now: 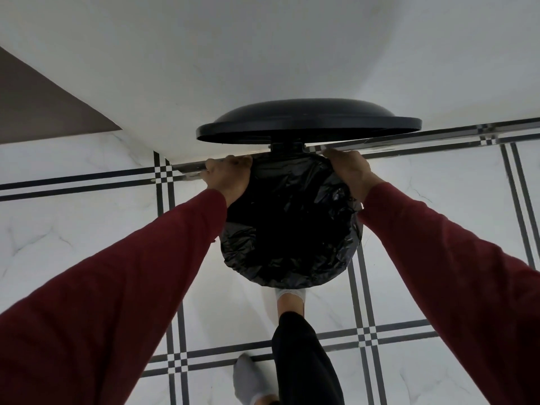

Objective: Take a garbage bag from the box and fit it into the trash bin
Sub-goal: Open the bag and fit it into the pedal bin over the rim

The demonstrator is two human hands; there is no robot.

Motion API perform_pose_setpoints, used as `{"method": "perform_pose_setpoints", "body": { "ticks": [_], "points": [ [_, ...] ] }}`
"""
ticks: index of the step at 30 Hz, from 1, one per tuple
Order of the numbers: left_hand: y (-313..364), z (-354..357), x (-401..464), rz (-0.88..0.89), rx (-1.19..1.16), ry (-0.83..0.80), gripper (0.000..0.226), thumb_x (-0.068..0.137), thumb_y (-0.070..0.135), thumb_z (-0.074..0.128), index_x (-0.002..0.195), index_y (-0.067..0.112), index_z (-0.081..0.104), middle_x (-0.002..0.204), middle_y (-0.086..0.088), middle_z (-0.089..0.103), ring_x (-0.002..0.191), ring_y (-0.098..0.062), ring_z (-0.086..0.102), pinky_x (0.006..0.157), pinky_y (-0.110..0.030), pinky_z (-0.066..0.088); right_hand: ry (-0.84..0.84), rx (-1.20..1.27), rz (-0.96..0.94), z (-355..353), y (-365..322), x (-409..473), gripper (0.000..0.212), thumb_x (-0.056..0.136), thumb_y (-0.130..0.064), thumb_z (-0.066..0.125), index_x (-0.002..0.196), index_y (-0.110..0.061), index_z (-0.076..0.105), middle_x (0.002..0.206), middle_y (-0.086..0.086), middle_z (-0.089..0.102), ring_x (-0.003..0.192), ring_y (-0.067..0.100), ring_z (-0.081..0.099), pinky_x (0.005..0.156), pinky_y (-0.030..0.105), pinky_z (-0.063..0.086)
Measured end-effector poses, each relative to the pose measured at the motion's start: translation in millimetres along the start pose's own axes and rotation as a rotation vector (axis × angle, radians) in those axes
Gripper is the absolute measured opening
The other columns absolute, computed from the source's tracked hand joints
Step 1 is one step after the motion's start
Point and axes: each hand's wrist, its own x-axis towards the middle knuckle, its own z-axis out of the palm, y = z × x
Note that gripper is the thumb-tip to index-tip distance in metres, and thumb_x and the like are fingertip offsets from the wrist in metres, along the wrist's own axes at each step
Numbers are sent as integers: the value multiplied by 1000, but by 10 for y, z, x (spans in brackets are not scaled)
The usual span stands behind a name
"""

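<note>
A round trash bin stands on the floor against a white wall, its black lid (306, 119) raised upright at the back. A crinkled black garbage bag (289, 223) lines the bin and folds over its rim, hiding the bin's body. My left hand (229, 175) grips the bag's edge at the rim's back left. My right hand (349, 172) grips the bag's edge at the back right. Both arms wear dark red sleeves. No box is in view.
The floor (87, 235) is white marble-look tile with black and white line borders. My foot in a white sock (290, 299) presses at the bin's front base, below a black trouser leg; the other socked foot (248, 381) stands behind. A brown surface (43, 103) sits at far left.
</note>
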Motion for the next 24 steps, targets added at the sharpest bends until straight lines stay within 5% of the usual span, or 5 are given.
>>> {"method": "perform_pose_setpoints", "body": {
  "ticks": [2, 5, 12, 19, 24],
  "points": [
    [52, -26, -45, 15, -78, 33, 49, 101, 54, 40, 136, 22, 53, 142, -20, 39, 136, -46, 35, 114, -52, 32, 109, -151, -81, -33, -40, -7, 58, 87, -58, 50, 117, -14, 73, 126, 13, 70, 122, 35, 61, 97, 37, 46],
    [61, -9, -82, 105, -166, 12, 38, 96, 62, 43, 118, 32, 53, 128, -15, 50, 124, -40, 52, 105, -49, 44, 173, -210, -210, -14, -52, 2, 46, 90, -47, 49, 94, -8, 72, 96, 15, 72, 110, 38, 62, 77, 31, 37],
    [78, 42, -78, 185, -54, -69, 32, 107, 46, 35, 112, 16, 44, 101, -10, 57, 93, -29, 54, 81, -37, 36, 33, -188, -127, 138, -101, 64, 46, 93, -55, 53, 94, -14, 74, 97, 12, 66, 111, 33, 62, 81, 28, 35],
    [203, -110, 16, 27, 146, -103, 66, 97, 64, 30, 137, 19, 55, 127, -16, 50, 128, -41, 45, 104, -47, 37, -109, 2, -54, 74, -16, 301, 77, 55, -75, 63, 100, -13, 78, 104, 10, 77, 102, 32, 71, 100, 46, 55],
    [70, -159, -49, -113, -56, 61, 75, 95, 72, 37, 146, 17, 44, 148, -25, 37, 136, -49, 37, 113, -54, 33, 117, -161, -108, -209, 11, -151, 50, 97, -47, 35, 103, -10, 69, 113, 18, 69, 108, 37, 59, 84, 37, 37]
  ]
}}
